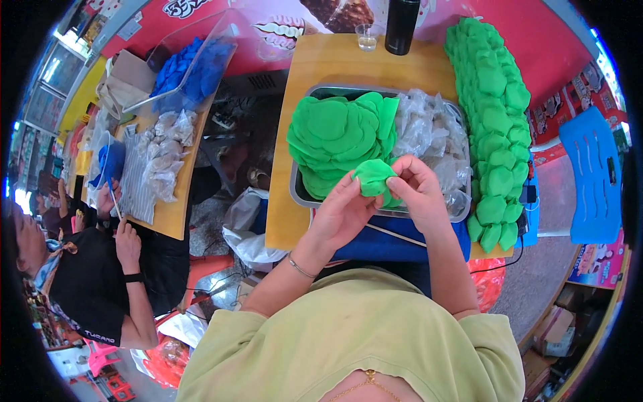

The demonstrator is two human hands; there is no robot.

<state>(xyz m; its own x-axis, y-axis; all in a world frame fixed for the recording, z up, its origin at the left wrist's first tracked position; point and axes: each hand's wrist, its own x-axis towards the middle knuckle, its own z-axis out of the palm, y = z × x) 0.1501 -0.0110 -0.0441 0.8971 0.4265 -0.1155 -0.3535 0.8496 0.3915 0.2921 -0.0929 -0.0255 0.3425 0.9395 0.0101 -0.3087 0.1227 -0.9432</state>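
At wooden table (328, 55), with green sheets (341, 127) just beyond fingers (406, 166), pinched a green piece (373, 175) between left hand (338, 213) and right hand (423, 194), apparently mid-shaping, next requiring even pressure.

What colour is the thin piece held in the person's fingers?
The piece is bright green, seen best in the head view.

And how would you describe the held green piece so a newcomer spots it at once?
On the nearer wooden table, find the grey metal tray. Above the tray's near side, the left hand and right hand hold one rounded green piece. Unlike the flat sheets beyond and green pile at right, only it is lifted.
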